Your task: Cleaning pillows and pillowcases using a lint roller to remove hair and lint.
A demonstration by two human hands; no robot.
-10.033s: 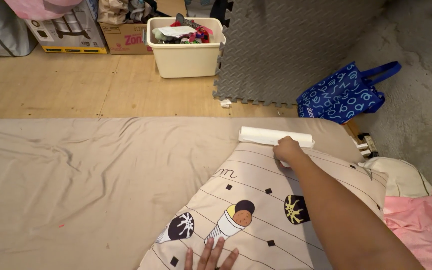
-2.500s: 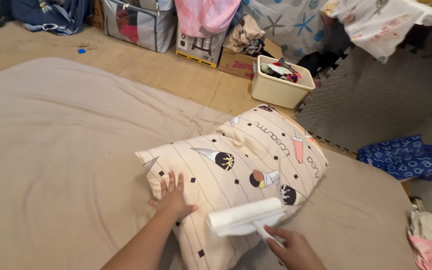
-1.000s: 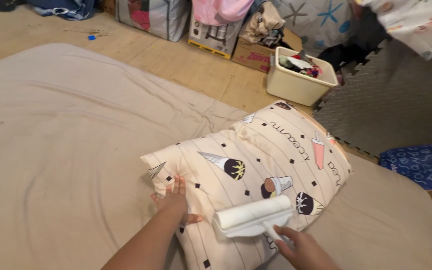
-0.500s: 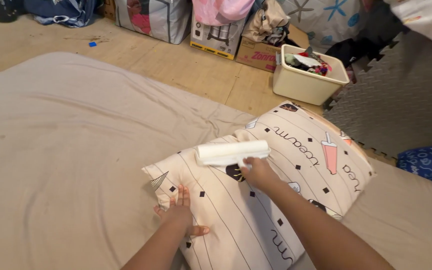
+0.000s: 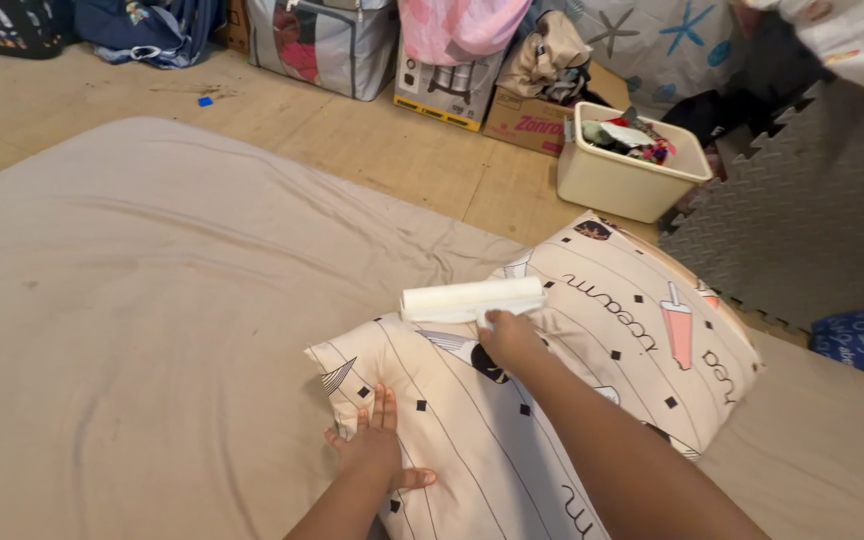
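Now the white lint roller point(image 5: 472, 299) is laid on the far edge of the cream pillow point(image 5: 592, 350), its long axis from 9 to 3 o'clock. Its handle is clasped by the right hand point(image 5: 508, 338). The left hand point(image 5: 377, 452) is pressed flat, fingers apart, on the pillow's corner at 7 o'clock.

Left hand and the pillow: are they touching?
Touching. The head view shows the left hand laid flat on the pillow near its lower-left corner, with no gap under it, while the right hand holds the lint roller farther up.
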